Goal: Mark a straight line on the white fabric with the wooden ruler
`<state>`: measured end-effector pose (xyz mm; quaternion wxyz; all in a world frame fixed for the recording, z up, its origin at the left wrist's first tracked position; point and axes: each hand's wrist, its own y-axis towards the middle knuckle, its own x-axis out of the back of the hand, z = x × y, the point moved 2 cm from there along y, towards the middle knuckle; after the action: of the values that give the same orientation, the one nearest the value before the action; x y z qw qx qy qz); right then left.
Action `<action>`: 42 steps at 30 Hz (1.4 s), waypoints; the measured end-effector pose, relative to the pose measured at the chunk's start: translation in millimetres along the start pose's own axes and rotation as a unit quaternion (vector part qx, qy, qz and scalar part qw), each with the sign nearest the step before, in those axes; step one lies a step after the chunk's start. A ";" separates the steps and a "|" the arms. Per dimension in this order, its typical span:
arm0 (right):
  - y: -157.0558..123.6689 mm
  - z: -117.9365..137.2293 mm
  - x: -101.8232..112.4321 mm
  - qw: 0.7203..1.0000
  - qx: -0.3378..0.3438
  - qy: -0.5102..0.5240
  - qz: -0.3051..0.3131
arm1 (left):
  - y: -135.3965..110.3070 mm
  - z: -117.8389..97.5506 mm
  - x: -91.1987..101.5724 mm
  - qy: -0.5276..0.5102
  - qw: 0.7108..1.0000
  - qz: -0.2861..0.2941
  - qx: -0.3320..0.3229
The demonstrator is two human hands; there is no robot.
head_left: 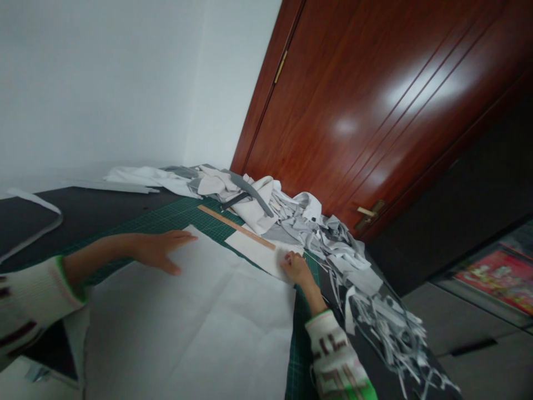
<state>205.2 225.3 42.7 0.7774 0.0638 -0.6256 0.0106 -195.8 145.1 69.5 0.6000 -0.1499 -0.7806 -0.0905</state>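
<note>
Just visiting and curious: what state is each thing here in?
Large white sheet: spread out, lightly creased
Small white piece: lying flat
Tan strip: straight, partly over the small piece
Left hand: open, fingers apart
Right hand: fingers curled, grip unclear
Green mat: flat, partly covered
Scraps: heaped, tangled
Door: can't tell whether shut

Lg wht sheet [200,333], flat, creased; sm wht pc [252,250] alongside.
</note>
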 end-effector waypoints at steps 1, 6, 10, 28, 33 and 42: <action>2.4 1.5 -1.7 1.000 0.003 0.002 0.004 | -2.2 3.3 -0.7 -0.008 1.000 0.026 0.000; 11.3 1.3 -3.5 0.999 0.012 0.010 0.029 | -5.3 6.4 5.0 -0.036 0.995 0.094 0.008; 12.6 0.2 0.8 0.999 0.029 0.019 0.039 | -2.4 5.2 10.7 -0.043 0.994 0.099 0.016; 61.1 58.0 -25.2 0.988 0.116 0.099 -0.015 | 4.3 10.7 -25.0 0.012 0.998 0.029 -0.051; 57.3 63.5 -18.6 0.978 0.144 0.148 0.037 | 3.3 9.6 -25.1 0.000 0.998 0.015 -0.055; -8.1 59.9 20.5 0.943 0.221 0.230 0.101 | 2.1 8.6 -26.9 0.015 0.998 0.024 -0.057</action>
<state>152.2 209.3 74.5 0.8614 0.1661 -0.4151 0.2409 -196.5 146.5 41.2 0.6040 -0.2010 -0.7614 -0.1231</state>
